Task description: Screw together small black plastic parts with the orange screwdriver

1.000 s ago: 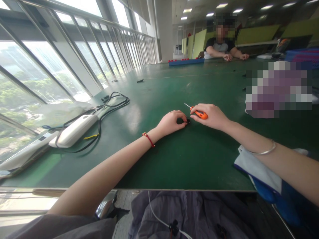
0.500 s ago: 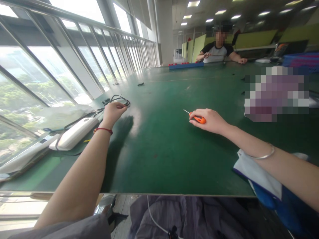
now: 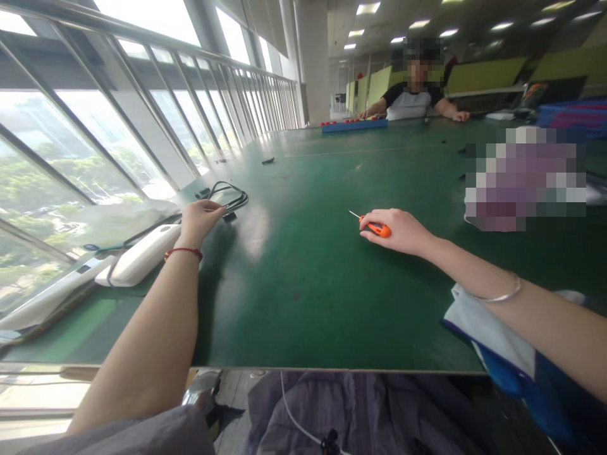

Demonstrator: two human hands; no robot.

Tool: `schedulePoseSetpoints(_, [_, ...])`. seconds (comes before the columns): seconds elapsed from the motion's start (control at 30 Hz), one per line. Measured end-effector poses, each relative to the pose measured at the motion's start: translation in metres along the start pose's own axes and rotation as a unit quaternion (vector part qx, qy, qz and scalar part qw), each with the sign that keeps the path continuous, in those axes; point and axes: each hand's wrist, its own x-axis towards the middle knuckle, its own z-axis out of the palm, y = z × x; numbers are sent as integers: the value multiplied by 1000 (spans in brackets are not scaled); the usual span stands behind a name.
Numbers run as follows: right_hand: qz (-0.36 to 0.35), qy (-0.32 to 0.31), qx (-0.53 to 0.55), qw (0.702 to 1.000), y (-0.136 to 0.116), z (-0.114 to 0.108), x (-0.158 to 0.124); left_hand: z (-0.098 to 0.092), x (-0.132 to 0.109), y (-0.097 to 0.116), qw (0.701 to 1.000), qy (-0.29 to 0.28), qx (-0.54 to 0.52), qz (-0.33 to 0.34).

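Observation:
My right hand (image 3: 396,230) rests on the green table (image 3: 294,265), closed around the orange-and-black handle of a screwdriver (image 3: 382,231). The screwdriver's thin metal shaft points up and left. On the left of the table, my left hand (image 3: 199,221) pinches part of a black cable (image 3: 236,189) between thumb and fingers. The cable lies in a loose loop just beyond the fingertips, with a small dark end by the thumb. Exactly where the fingers meet the cable is partly hidden.
A white elongated device (image 3: 140,256) with a strap lies beside my left forearm, near the railing (image 3: 190,114). Across the table sits a person (image 3: 412,98), with a blue tray (image 3: 355,126) of red pieces. A blue basket (image 3: 569,120) stands far right; blue-white cloth (image 3: 502,341) hangs at the near edge.
My left hand has shifted left and slightly toward me, showing more of the cable loop. My right hand stays almost still with the screwdriver. The person opposite has lowered an arm toward the tray.

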Motion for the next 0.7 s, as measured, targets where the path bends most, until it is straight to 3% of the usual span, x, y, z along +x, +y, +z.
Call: schedulePoseSetpoints(0.7, [8, -28, 5, 1000, 0, -1, 1, 9, 3, -5, 998, -7, 44, -38])
